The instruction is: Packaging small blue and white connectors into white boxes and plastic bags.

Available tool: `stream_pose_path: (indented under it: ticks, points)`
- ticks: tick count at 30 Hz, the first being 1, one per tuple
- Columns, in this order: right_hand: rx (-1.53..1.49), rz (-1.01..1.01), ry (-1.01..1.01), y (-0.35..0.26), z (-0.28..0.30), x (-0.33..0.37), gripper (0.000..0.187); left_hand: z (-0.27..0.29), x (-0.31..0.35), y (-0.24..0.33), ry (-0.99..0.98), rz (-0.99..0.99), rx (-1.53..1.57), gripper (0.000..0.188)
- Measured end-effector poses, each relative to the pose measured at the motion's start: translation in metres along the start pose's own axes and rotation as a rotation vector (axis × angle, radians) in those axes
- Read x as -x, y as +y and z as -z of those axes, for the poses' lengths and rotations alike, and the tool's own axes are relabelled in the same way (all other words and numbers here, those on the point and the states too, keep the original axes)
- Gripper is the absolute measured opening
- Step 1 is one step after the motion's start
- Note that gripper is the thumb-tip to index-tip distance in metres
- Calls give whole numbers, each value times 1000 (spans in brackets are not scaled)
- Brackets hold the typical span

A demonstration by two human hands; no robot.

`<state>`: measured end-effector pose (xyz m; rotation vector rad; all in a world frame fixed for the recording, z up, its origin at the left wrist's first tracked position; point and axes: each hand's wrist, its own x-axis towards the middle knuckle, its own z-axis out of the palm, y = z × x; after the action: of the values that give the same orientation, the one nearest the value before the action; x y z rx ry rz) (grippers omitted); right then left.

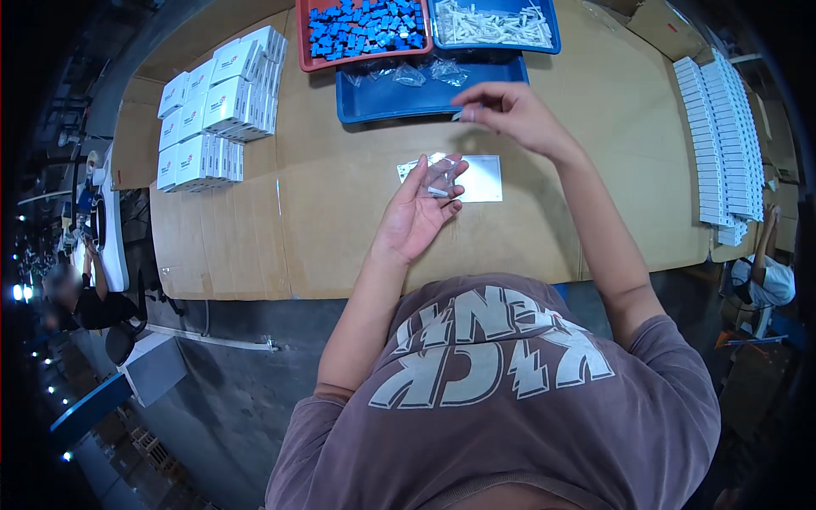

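My left hand [414, 217], palm up, is closed on a small clear plastic bag [440, 172]. A short white piece [438, 192] shows at the bag's lower end; whether it lies inside cannot be made out. To the right and higher, my right hand [501, 115] pinches a small pale thing [463, 114] between thumb and forefinger, too small to name. Beneath the left fingers lies a flat white rectangle [484, 180], a card or box, partly hidden by that hand and the bag.
Beyond my hands a blue tray [374, 109] holds several clear bags. Behind it stand a red tray [365, 59] of blue parts and another blue tray [510, 48] of white pieces. White boxes are stacked at left [223, 106] and right [722, 140] on the cardboard-covered table [340, 246].
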<state>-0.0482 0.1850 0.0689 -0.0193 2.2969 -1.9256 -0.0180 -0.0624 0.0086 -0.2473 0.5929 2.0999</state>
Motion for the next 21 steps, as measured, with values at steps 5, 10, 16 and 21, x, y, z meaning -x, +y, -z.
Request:
stream_pose_path:
  ticks: [5, 10, 16, 21]
  points:
    - [78, 38, -103, 0, -14, 27, 16, -3, -1, 0, -14, 41, 20, 51]
    - [300, 156, -152, -14, -17, 30, 15, -7, -1, -5, -13, 77, -8, 47]
    - [395, 68, -243, -20, -20, 25, 14, -7, 1, -10, -15, 59, -58, 47]
    - [426, 165, -429, -15, -17, 18, 16, -3, 3, -10, -3, 72, -64, 44]
